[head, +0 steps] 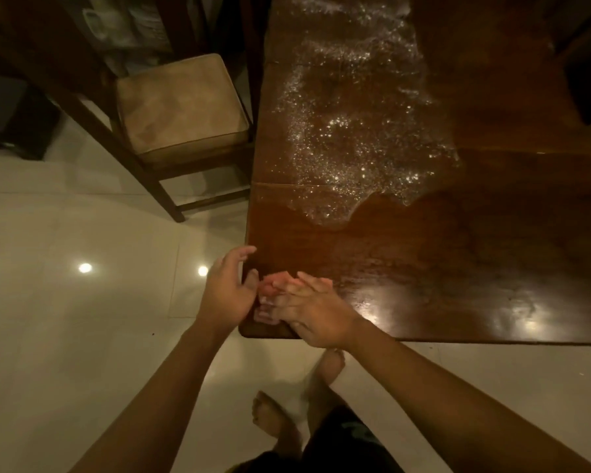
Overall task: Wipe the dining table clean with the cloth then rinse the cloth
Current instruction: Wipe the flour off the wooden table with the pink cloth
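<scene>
The cloth (270, 295) is mostly hidden: only a pinkish, blurred bunch shows at the near left corner of the bench (423, 268), pressed under the right hand (316, 315), so its full outline and long axis cannot be made out. What shows of it runs from the right grip's fingertips toward the bench's left edge. The right grip lies palm-down, flattened over the cloth, fingers stretched leftward; whether they curl around the fabric is unclear. The left hand (227, 291) sits just left of the cloth, off the bench corner, its grip released, fingers spread and curved, thumb close to or touching the fabric. Beyond the right grip, well apart, a glittering wet patch (352, 131) spreads along the bench top. Left of it stands a cushioned chair (181, 107) on the pale tiled floor (65, 319). Bare feet (270, 414) show below the grips, partly cut off.
</scene>
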